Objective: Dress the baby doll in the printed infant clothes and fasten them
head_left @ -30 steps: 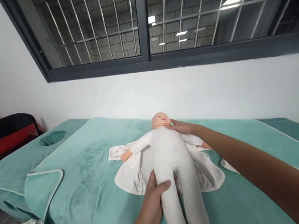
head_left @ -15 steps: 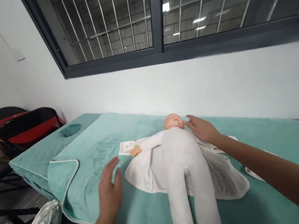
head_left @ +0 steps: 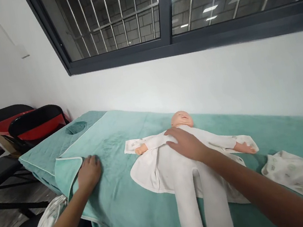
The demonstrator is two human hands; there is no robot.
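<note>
A baby doll [head_left: 182, 118] with a bald head lies on its back in white clothing, its arms spread to both sides and its legs toward me. Across its upper chest rests my right hand [head_left: 187, 143], open, with the thumb apart from the fingers. Under the doll a white garment [head_left: 146, 173] is spread open, and its patterned cuffs lie by the doll's hands. My left hand [head_left: 89, 172] lies on the green blanket [head_left: 110, 161], beside the folded-back corner, holding nothing that I can see.
A patterned white cloth [head_left: 300, 174] lies on the blanket at the right. The padded table has a round hole [head_left: 76, 127] at its left end. Black and red chairs [head_left: 37, 124] stand at the left. A white patterned bundle [head_left: 49, 219] sits below my left forearm. Behind is a wall with a barred window.
My right hand has moved from beside the doll's head down onto its chest. My left hand has gone left and down onto the blanket. The view has shifted slightly.
</note>
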